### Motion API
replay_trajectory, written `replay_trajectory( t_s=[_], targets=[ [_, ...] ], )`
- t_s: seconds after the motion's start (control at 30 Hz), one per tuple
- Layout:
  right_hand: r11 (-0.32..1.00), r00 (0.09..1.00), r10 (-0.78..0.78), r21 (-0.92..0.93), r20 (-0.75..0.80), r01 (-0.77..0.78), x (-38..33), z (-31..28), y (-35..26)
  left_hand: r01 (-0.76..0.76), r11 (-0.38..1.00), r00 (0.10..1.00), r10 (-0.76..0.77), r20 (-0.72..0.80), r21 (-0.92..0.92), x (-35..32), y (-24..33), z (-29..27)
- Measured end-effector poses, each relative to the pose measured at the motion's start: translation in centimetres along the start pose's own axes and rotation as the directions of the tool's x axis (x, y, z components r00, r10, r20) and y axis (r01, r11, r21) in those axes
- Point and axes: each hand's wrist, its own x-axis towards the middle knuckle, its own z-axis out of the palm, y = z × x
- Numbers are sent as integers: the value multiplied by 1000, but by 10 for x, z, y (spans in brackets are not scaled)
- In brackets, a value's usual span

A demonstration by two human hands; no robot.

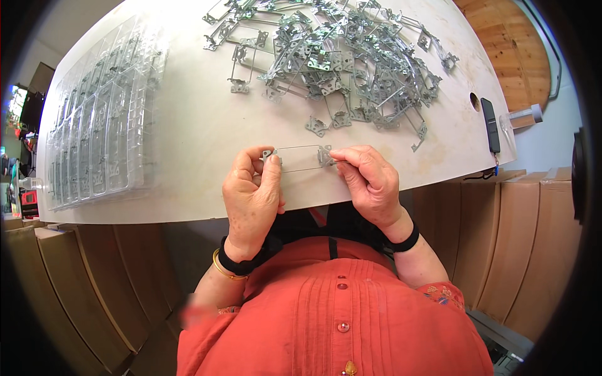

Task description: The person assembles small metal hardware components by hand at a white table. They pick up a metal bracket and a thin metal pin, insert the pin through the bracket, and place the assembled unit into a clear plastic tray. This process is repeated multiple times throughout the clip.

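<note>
A thin rectangular metal frame part with small brackets at both ends lies flat over the near edge of the white table. My left hand pinches its left end between thumb and fingers. My right hand pinches its right end. A big heap of the same grey metal frames and brackets is spread over the far middle of the table, just beyond my hands.
Clear plastic trays with rows of compartments are stacked at the table's left. A slim black device lies near the right edge beside a round hole. Brown cardboard boxes stand on both sides below the table.
</note>
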Motion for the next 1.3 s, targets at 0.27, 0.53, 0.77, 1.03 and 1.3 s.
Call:
replay_trajectory(
  t_s=[0.27, 0.53, 0.77, 1.03, 1.3],
  targets=[
    [998, 997, 57, 39, -59, -54, -3, 5, 2, -16, 1000, 1000, 16, 8, 12, 0, -1, 0],
    [1000, 999, -20, 15, -26, 21, -1, 2, 5, -10, 1000, 1000, 10, -4, -5, 0, -3, 0],
    [1000, 999, 27, 8, -24, -27, -1, 2, 3, -25, 1000, 1000, 25, 5, 3, 1, -5, -1],
    [1000, 1000, 4, 25, -23, -4, 0, 2, 3, -25, 1000, 1000, 25, -5, -7, 1, -7, 0],
    [1000, 1000, 13, 16, -28, -13, 0, 2, 3, -25, 1000, 1000, 25, -2, 4, 1, -6, 0]
  ],
)
